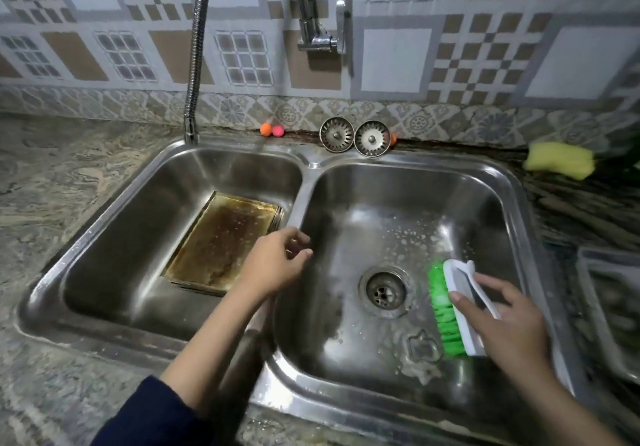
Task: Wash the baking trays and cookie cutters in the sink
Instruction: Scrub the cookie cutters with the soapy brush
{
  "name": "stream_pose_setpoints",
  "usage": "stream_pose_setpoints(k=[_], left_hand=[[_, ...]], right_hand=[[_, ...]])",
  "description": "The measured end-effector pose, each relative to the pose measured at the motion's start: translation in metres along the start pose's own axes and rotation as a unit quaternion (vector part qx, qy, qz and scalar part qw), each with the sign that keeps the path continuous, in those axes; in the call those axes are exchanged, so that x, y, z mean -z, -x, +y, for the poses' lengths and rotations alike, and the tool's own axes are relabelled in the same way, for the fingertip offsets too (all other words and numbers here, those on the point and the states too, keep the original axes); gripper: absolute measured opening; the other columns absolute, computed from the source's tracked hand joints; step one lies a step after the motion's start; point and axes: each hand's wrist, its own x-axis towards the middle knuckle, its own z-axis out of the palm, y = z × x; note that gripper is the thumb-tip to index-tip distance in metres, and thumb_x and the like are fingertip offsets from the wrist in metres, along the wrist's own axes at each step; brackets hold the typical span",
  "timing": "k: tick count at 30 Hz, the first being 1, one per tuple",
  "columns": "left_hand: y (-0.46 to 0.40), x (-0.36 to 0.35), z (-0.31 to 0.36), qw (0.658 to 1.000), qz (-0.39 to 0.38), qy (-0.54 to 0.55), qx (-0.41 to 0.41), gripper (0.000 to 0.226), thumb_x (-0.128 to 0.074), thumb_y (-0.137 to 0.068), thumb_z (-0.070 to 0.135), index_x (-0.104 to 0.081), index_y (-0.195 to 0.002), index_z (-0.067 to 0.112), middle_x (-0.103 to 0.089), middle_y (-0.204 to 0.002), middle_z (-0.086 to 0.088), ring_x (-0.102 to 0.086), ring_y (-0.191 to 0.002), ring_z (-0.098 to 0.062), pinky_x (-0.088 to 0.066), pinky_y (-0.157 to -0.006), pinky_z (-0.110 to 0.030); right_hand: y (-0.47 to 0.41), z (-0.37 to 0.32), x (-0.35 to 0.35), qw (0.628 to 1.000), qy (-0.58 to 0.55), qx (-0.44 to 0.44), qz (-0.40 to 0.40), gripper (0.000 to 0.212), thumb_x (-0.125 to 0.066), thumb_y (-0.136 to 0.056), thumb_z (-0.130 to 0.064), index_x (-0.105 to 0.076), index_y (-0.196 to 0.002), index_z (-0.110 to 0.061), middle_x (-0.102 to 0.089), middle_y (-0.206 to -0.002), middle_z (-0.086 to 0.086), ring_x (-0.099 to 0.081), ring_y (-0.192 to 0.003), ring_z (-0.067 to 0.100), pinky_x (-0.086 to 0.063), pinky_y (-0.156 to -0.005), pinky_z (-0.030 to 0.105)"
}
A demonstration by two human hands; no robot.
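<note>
Two basins make up the steel sink (308,163), set into a mottled stone counter (52,182). Stained brown baking trays (221,241) lie stacked and tilted in the left basin, leaning toward the divider. The left hand (277,262) hovers over the divider at about nine o'clock from the drain (384,291), fingers loosely curled with nothing in them. The right hand (502,321) sits at about three o'clock from the drain, thumb and fingers wrapped round the white back of a scrubbing brush (457,310) whose green bristles face the drain. A metal cookie cutter (424,347) lies on the wet, sudsy floor of the right basin at about five o'clock from the drain, just beside the bristles; whether they touch I cannot tell.

Behind the sink, at twelve o'clock, two strainer plugs (353,137) lean against the patterned tile wall. Small orange and pink balls (272,129) rest to their left. A flexible hose tap (197,54) rises from the back left corner, and a chrome wall tap (318,35) hangs above. A yellow sponge (557,160) lies on the counter at two o'clock.
</note>
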Motion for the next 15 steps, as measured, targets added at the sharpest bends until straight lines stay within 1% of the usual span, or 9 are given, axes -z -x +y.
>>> stream_pose_setpoints(k=[1,3,5,7,8,9,12,13,15], left_hand=[[0.003,-0.013,0.018,0.999,-0.037,0.013,-0.033,0.018,-0.067,-0.083,0.027,-0.066,-0.100,0.022,-0.070,-0.088,0.005,-0.065,-0.081,-0.009,-0.050,-0.076,-0.023],[0.007,-0.041,0.044,0.991,-0.100,-0.002,-0.088,0.027,-0.067,-0.082,0.030,-0.063,-0.108,0.021,-0.068,-0.099,0.002,-0.064,-0.091,-0.013,-0.051,-0.082,-0.026],[0.007,-0.079,0.067,0.974,-0.161,-0.054,-0.149,0.033,-0.065,-0.081,0.031,-0.061,-0.112,0.021,-0.066,-0.108,-0.001,-0.062,-0.099,-0.018,-0.049,-0.085,-0.028],[0.008,-0.120,0.083,0.947,-0.227,-0.100,-0.205,0.036,-0.065,-0.079,0.030,-0.059,-0.113,0.019,-0.065,-0.110,-0.003,-0.060,-0.103,-0.021,-0.044,-0.085,-0.027],[0.009,-0.139,0.088,0.932,-0.261,-0.119,-0.221,0.039,-0.066,-0.078,0.030,-0.058,-0.115,0.019,-0.064,-0.112,-0.005,-0.059,-0.105,-0.022,-0.045,-0.086,-0.028],[0.010,-0.157,0.090,0.917,-0.293,-0.141,-0.230,0.042,-0.066,-0.078,0.031,-0.056,-0.117,0.018,-0.063,-0.115,-0.007,-0.058,-0.107,-0.025,-0.047,-0.087,-0.031],[0.012,-0.197,0.090,0.864,-0.360,-0.249,-0.250,0.047,-0.064,-0.081,0.031,-0.048,-0.122,0.014,-0.054,-0.123,-0.016,-0.055,-0.112,-0.033,-0.046,-0.088,-0.038],[0.013,-0.205,0.090,0.845,-0.373,-0.284,-0.257,0.048,-0.064,-0.082,0.029,-0.046,-0.123,0.013,-0.052,-0.124,-0.017,-0.054,-0.113,-0.035,-0.046,-0.088,-0.039],[0.016,-0.214,0.095,0.817,-0.381,-0.334,-0.277,0.048,-0.061,-0.085,0.027,-0.044,-0.126,0.009,-0.049,-0.126,-0.019,-0.053,-0.115,-0.035,-0.045,-0.089,-0.040]], right_hand=[[-0.001,0.000,0.003,1.000,-0.001,-0.003,0.008,0.045,-0.084,-0.067,-0.031,-0.067,-0.108,-0.027,-0.073,-0.081,0.003,-0.068,-0.074,0.014,-0.051,-0.059,0.020],[-0.004,-0.003,0.004,1.000,-0.013,-0.001,0.020,0.045,-0.084,-0.068,-0.028,-0.067,-0.109,-0.025,-0.073,-0.085,0.004,-0.069,-0.078,0.017,-0.052,-0.061,0.023],[-0.006,-0.005,0.010,0.998,-0.035,0.004,0.048,0.042,-0.085,-0.068,-0.021,-0.068,-0.107,-0.020,-0.072,-0.088,0.007,-0.069,-0.075,0.013,-0.052,-0.061,0.018],[-0.005,-0.007,0.017,0.996,-0.052,0.006,0.069,0.040,-0.085,-0.068,-0.016,-0.067,-0.103,-0.020,-0.072,-0.089,0.007,-0.068,-0.071,0.009,-0.050,-0.060,0.011],[-0.005,-0.008,0.021,0.996,-0.053,0.008,0.075,0.039,-0.085,-0.068,-0.016,-0.066,-0.103,-0.021,-0.072,-0.092,0.005,-0.068,-0.073,0.009,-0.050,-0.061,0.011],[-0.004,-0.008,0.025,0.995,-0.052,0.008,0.080,0.039,-0.085,-0.068,-0.017,-0.066,-0.102,-0.021,-0.072,-0.095,0.003,-0.068,-0.078,0.010,-0.052,-0.065,0.015],[-0.002,-0.010,0.038,0.994,-0.064,0.002,0.094,0.038,-0.086,-0.067,-0.023,-0.066,-0.099,-0.030,-0.071,-0.099,-0.003,-0.068,-0.089,0.013,-0.057,-0.081,0.036],[-0.001,-0.010,0.043,0.993,-0.071,0.001,0.098,0.037,-0.086,-0.066,-0.026,-0.066,-0.097,-0.033,-0.071,-0.099,-0.004,-0.069,-0.091,0.014,-0.057,-0.083,0.039],[0.000,-0.011,0.053,0.991,-0.078,0.003,0.106,0.036,-0.086,-0.066,-0.027,-0.065,-0.094,-0.037,-0.072,-0.100,-0.001,-0.069,-0.091,0.016,-0.057,-0.082,0.042]])
